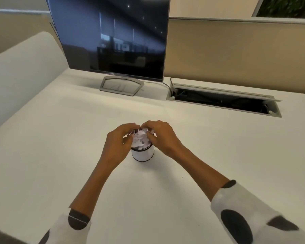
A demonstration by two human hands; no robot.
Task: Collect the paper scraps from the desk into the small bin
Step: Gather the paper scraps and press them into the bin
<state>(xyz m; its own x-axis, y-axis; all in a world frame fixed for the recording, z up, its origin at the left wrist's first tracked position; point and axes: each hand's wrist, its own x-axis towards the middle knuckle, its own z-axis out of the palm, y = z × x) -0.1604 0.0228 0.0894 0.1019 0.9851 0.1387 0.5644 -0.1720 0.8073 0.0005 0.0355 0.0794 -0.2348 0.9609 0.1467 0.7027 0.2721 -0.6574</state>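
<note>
A small white bin [142, 154] with a dark rim stands upright in the middle of the white desk [60, 138]. White paper scraps [140, 139] are heaped in its mouth, above the rim. My left hand [119, 140] curls over the bin's left side, fingers bent onto the scraps. My right hand [163, 136] curls over the right side, fingertips on the heap. Both hands meet above the bin and hide its far rim. Whether either hand pinches scraps or only presses them is unclear. No loose scraps show on the desk.
A dark monitor [113, 37] on a grey stand [121, 85] stands at the back. An open cable tray [224, 101] is sunk into the desk at the back right. A beige partition [245, 53] runs behind, and a pale divider [23, 74] borders the left.
</note>
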